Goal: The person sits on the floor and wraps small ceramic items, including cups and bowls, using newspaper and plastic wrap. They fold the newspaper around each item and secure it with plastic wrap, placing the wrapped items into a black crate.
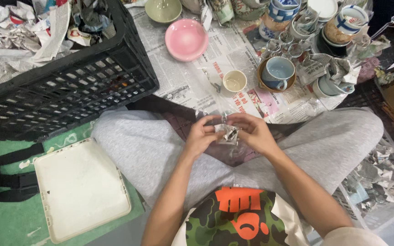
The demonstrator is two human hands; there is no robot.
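While both hands' fingers pinch crumpled newsprint bundle [227, 133], glossy pink bowl [187, 39] beyond

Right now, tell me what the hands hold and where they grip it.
Both hands hold a small newspaper-wrapped bundle: left hand grips its left side, right hand its right side. What is inside cannot be told.

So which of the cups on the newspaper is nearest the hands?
The small cream cup, standing alone just beyond the hands; the blue mug on its brown saucer sits farther right.
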